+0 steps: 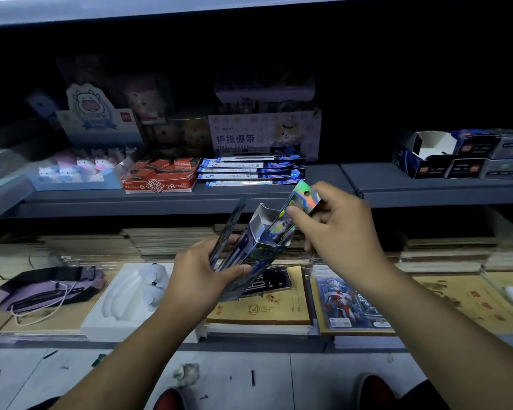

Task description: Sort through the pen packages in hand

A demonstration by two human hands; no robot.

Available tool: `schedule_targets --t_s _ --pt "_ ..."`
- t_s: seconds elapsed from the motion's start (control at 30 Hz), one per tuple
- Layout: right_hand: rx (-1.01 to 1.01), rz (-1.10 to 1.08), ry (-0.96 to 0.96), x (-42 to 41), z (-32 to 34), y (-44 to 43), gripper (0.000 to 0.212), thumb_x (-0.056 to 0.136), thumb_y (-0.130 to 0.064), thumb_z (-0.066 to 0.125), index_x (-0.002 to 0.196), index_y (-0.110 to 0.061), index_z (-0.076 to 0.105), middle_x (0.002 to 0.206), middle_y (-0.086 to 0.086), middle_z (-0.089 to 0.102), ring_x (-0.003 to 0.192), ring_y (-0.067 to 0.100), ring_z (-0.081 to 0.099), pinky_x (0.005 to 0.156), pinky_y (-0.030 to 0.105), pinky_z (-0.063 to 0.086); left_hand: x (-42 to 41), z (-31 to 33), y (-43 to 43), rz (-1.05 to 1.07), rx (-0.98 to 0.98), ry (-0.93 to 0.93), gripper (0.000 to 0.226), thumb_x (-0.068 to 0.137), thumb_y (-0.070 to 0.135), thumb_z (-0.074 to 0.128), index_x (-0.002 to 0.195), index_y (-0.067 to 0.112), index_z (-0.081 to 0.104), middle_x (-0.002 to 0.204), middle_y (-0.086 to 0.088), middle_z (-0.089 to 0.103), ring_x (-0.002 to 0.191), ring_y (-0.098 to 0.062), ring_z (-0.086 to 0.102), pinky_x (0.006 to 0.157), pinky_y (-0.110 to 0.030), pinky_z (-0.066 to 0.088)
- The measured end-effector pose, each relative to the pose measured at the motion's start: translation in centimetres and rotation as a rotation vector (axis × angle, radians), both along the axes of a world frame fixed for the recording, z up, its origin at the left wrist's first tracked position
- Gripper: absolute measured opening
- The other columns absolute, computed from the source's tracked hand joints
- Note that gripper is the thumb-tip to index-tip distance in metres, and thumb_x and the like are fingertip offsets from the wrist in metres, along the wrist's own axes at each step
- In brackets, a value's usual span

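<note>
We hold the open blue box (251, 247) upright in front of the lower shelf (249, 347), above the phone (267, 281) lying on the yellow notebooks (258, 309). The left hand (202, 276) wraps the box's lower half, thumb across the front face, with a flat pack (227, 232) of the same print held against the box's left side. The right hand (338, 229) pinches the holographic card (296, 208) near its hanging tab; the card's lower end sits in the box mouth. In our judgement, the step is seating the card in the box. Keep the left grip low, clear of the mouth flaps. Align the card with the opening. Avoid bending the tab. More packs (249, 171) lie along the front edge of the upper shelf (397, 189).
</note>
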State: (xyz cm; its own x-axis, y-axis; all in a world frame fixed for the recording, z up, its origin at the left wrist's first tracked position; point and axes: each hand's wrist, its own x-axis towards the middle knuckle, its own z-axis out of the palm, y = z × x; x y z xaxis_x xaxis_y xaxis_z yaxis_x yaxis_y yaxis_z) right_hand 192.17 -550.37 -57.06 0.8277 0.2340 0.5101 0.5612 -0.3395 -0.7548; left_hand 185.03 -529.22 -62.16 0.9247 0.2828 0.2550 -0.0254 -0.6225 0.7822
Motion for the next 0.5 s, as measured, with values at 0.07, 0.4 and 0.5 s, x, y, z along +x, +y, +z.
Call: schedule_targets --t_s 0.07,0.4,0.5 --pt "-0.063 -0.015 -0.014 -0.2 -0.3 0.3 0.019 0.094 -0.023 0.072 0.082 -0.013 0.061 0.047 0.008 0.057 0.044 0.021 0.061 0.056 0.039 0.053 0.0 0.0 -0.1 0.004 0.012 -0.007 0.039 0.075 0.028 0.088 0.11 0.037 0.073 0.098 0.026 0.072 0.092 0.016 0.064 0.076 -0.001 0.043" --pt "-0.244 0.145 0.265 -0.8 -0.9 1.3 0.017 0.1 -0.018 0.061 0.084 -0.017 0.063 0.064 0.015 0.069 0.043 0.02 0.067 0.04 0.032 0.048 0.0 -0.1 0.1 -0.004 0.106 -0.029 0.044 0.075 0.028 0.089 0.116 0.032 0.073 0.105 0.018 0.073 0.095 0.007 0.065 0.079 -0.007 0.045" --pt "-0.166 0.083 0.284 -0.6 -0.3 0.7 0.017 0.099 -0.017 0.063 0.082 -0.015 0.066 0.061 0.017 0.069 0.044 0.023 0.068 0.039 0.031 0.049 0.0 0.0 0.1 -0.001 0.108 -0.034 0.043 0.074 0.028 0.089 0.113 0.034 0.073 0.102 0.02 0.072 0.095 0.008 0.064 0.079 -0.007 0.044"
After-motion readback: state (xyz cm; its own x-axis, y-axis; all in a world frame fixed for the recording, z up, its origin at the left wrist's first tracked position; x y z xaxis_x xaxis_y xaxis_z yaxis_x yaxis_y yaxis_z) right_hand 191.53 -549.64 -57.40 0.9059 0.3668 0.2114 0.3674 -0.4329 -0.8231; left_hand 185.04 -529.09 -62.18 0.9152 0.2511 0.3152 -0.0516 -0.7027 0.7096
